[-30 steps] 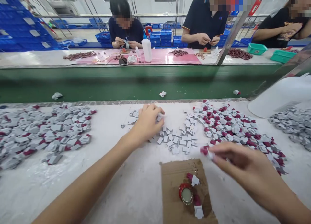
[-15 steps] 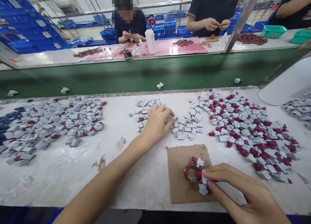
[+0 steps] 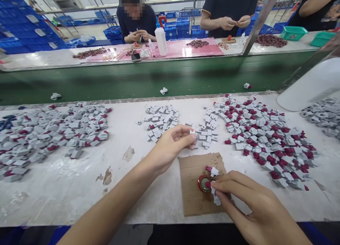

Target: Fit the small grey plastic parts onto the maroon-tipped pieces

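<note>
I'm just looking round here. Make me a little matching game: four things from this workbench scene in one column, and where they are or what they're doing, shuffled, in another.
Things
1. left hand
2. bottle cap
3. green trays
4. right hand

Places and states
A. on the far table
B. pinching a dark-red-tipped piece
C. pinching a small pale piece
D. lying on the brown cardboard

Right pairs: 1-C, 2-D, 3-A, 4-B

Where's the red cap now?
Head view, below and right of centre: the red cap is on the cardboard, just left of the right hand.
</note>
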`<state>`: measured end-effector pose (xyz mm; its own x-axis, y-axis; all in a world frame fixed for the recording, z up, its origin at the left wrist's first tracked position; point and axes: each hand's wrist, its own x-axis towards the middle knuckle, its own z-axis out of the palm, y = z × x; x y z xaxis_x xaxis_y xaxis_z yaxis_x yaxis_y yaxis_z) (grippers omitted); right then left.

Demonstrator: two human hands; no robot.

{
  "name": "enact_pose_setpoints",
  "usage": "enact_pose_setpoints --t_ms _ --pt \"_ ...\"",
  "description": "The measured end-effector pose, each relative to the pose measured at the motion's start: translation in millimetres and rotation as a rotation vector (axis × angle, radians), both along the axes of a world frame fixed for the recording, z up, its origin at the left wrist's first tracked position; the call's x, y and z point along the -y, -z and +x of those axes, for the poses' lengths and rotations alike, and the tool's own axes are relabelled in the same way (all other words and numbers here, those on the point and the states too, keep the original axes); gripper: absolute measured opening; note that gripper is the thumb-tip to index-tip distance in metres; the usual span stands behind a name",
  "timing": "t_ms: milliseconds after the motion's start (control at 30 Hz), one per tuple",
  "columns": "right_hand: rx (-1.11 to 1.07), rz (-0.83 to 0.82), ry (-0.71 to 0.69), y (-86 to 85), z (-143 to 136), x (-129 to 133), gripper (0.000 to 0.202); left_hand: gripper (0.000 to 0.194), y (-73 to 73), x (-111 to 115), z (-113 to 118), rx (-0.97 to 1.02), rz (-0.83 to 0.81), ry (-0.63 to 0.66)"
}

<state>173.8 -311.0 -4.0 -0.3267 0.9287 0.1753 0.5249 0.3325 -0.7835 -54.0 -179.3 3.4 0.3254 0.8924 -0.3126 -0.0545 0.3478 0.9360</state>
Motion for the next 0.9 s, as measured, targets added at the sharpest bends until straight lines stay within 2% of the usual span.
enact_pose_setpoints --t_ms 100,300,400,500,600,700,767,900 --pt "-0.023 0.004 -0.011 -2.9 -3 -2 0.022 0.024 3.8 2 0 -0.041 0.029 0.009" --pt "-0.059 -0.006 0.036 -4.1 -7 -4 0.023 0.018 10.3 3 0 0.002 -0.003 -0.048" --pt "-0.148 -0.047 0.109 -2.6 -4 -8 0.019 0.021 10.0 4 -1 -0.056 0.009 -0.064" --pt "-0.319 -0.156 0.274 3.0 2 -19 0.01 0.021 5.4 5 1 -0.056 0.056 -0.027" --pt "-0.639 -0.287 0.412 11.4 6 -36 0.013 0.024 -2.2 8 8 -0.034 0.118 0.056" --pt "-0.948 -0.333 0.458 17.2 4 -51 0.017 0.028 -7.8 11 18 0.031 0.118 0.102" --pt "-1.032 -0.347 0.45 18.5 2 -57 0.016 0.03 -8.7 12 23 0.068 0.096 0.106" --pt "-1.028 -0.346 0.443 20.0 -2 -59 0.016 0.03 -6.1 12 30 0.103 0.057 0.121"
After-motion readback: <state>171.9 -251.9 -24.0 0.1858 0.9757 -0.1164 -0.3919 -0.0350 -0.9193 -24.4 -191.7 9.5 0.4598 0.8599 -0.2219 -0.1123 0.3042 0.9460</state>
